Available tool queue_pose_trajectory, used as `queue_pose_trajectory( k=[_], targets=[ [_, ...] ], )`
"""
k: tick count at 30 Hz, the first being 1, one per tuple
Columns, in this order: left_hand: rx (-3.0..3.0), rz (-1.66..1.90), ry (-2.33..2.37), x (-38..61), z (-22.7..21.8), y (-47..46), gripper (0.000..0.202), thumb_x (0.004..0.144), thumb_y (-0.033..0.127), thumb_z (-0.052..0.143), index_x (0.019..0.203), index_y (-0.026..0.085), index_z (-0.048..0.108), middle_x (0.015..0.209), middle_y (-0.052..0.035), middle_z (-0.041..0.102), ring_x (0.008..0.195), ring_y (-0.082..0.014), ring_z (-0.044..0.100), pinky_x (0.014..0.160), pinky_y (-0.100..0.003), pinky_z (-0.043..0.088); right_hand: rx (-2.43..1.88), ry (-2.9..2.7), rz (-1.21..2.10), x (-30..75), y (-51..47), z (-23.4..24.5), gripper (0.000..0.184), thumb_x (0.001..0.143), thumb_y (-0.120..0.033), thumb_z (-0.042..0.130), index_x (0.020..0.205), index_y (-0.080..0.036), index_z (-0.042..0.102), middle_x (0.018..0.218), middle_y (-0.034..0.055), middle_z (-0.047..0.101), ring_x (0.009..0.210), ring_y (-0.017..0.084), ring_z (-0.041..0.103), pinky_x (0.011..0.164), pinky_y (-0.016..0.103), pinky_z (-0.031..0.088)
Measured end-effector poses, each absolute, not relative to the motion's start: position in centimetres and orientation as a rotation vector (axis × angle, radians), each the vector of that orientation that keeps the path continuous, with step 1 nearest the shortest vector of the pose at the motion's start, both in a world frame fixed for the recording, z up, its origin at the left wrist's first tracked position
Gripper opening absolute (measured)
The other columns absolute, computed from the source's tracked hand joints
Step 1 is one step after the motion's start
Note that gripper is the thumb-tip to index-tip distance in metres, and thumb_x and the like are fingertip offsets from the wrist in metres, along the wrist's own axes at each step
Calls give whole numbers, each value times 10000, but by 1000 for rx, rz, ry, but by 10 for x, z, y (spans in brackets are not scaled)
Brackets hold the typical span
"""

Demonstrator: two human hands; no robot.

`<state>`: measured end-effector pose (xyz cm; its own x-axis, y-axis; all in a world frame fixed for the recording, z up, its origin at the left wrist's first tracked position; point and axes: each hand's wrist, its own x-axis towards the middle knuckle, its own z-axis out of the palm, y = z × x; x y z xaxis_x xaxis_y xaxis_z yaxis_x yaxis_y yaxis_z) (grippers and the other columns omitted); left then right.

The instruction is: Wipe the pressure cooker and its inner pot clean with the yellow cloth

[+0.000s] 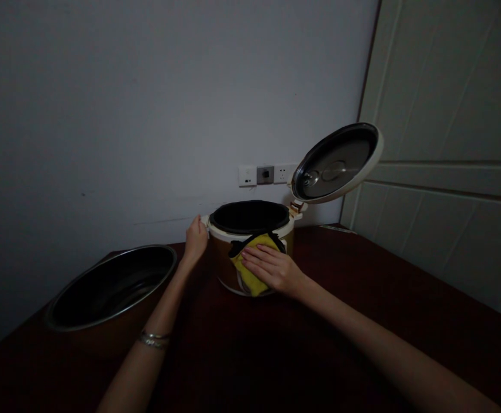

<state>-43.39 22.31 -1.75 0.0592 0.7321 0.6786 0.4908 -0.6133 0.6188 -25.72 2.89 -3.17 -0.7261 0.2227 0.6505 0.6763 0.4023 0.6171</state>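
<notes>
A rice cooker (220, 252) with a golden body and a white rim stands on the dark table, its lid (334, 166) raised to the right. Closed round the white grip on the cooker's left side is my left hand (195, 240), which wears bracelets at the wrist. My right hand (276, 269) presses a yellow cloth (254, 281) with black edging against the cooker's front wall. Its fingers lie across the cloth, which covers part of that wall. The inside of the cooker is too dark to make out.
On the left of the dark red table (250, 355), a large metal pot (108, 327) with a dark interior stands beside my left forearm. Wall sockets (265, 175) sit behind the cooker. A pale panelled door (439, 143) rises at the right.
</notes>
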Motion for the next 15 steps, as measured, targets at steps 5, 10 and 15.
queue_pose_trajectory(
  k=[5, 10, 15],
  targets=[
    [2106, 1553, 1251, -434, -16, 223, 461, 847, 171, 296, 1204, -14, 519, 1245, -216, 543, 1175, -254, 504, 1023, -370, 346, -816, -2185, -1240, -223, 14, -38, 297, 894, -76, 420, 1144, -70, 581, 1186, 109, 611, 1200, 208, 483, 996, 394, 441],
    [2116, 1588, 1211, -436, -19, 225, 447, 850, 188, 295, 1191, 26, 534, 1228, -195, 564, 1160, -253, 517, 1020, -401, 348, -832, -2107, -1230, -214, 10, -44, 310, 900, -73, 395, 1151, -83, 577, 1155, 119, 629, 1211, 214, 469, 979, 410, 454],
    [2091, 1593, 1208, -436, -20, 226, 437, 849, 197, 300, 1177, 50, 548, 1221, -185, 572, 1159, -253, 519, 1013, -402, 360, -808, -2100, -1249, -235, 19, -42, 293, 899, -81, 407, 1122, -83, 598, 1160, 109, 627, 1198, 214, 485, 977, 393, 458]
  ],
)
